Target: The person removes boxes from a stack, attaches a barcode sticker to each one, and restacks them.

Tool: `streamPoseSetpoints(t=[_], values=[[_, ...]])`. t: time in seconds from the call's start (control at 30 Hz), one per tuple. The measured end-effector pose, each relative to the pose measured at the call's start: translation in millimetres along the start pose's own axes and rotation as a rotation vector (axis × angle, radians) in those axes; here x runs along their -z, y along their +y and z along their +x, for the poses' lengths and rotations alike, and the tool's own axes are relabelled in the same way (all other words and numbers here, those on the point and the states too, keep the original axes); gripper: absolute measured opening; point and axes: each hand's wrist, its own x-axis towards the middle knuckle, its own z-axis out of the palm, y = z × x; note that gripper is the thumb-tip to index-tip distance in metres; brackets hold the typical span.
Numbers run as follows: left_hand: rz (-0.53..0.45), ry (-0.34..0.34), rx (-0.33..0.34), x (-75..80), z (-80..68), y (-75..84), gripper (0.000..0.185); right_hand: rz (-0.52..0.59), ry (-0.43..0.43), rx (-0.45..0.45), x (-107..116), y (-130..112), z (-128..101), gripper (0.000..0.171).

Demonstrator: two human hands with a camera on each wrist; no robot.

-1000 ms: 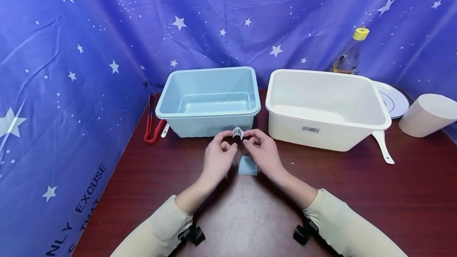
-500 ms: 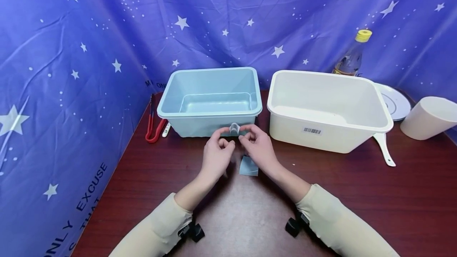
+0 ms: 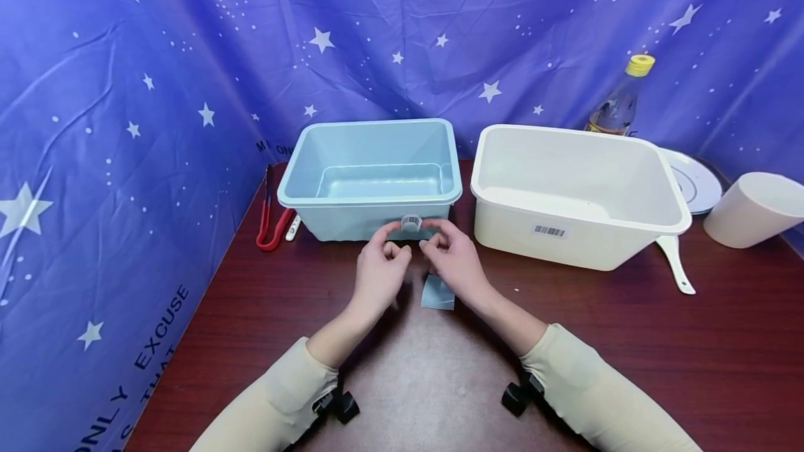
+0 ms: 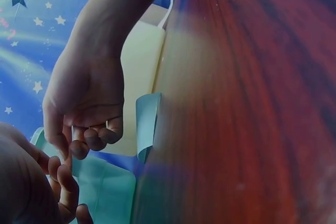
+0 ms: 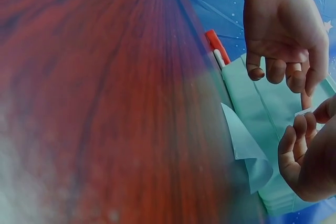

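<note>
A small white barcode sticker (image 3: 411, 223) is held between both hands, right at the front wall of the light blue plastic bin (image 3: 370, 218). My left hand (image 3: 379, 270) holds its left edge at the index fingertip, with the other fingers curled below. On the right edge is the index fingertip of my right hand (image 3: 457, 260), its thumb lower down. A curled light blue piece of paper (image 3: 437, 293) lies on the table below the hands; its curl shows in the right wrist view. Fingers mostly hide the sticker (image 5: 303, 112) there.
Right of the blue bin stands a white bin (image 3: 515, 229) with a barcode label (image 3: 549, 231). Red-handled tongs (image 3: 270, 236) and a white handle (image 3: 293, 227) lie at left. A bottle (image 3: 614, 107), plate (image 3: 697, 180), white cup (image 3: 754, 209) and white utensil handle (image 3: 673, 264) are at right.
Both hands have moved slightly forward, bringing the sticker over the blue bin's front wall. The sticker was sharply bent and now looks flatter. The blue paper stays put.
</note>
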Motion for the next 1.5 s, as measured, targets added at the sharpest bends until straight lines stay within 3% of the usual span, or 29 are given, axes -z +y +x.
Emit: streamPoseSetpoints(t=[0.53,0.87,1.1,1.37,1.5], values=[[0.047,0.025,0.002,2.7,2.6,0.1,0.049,-0.111,0.076,0.012,8,-2,0,0.029],[0.034,0.047,0.015,2.8,1.9,-0.8,0.047,-0.087,-0.056,0.000,11,-4,1,0.037],[-0.037,-0.030,-0.001,3.3,4.0,-1.8,0.046,-0.078,-0.066,-0.001,12,2,3,0.037],[-0.053,0.000,0.030,4.0,4.1,-0.5,0.042,-0.125,-0.063,-0.030,25,-4,3,0.030],[-0.097,-0.039,0.009,1.3,3.1,-1.7,0.035,-0.165,-0.073,-0.029,35,-11,2,0.022]])
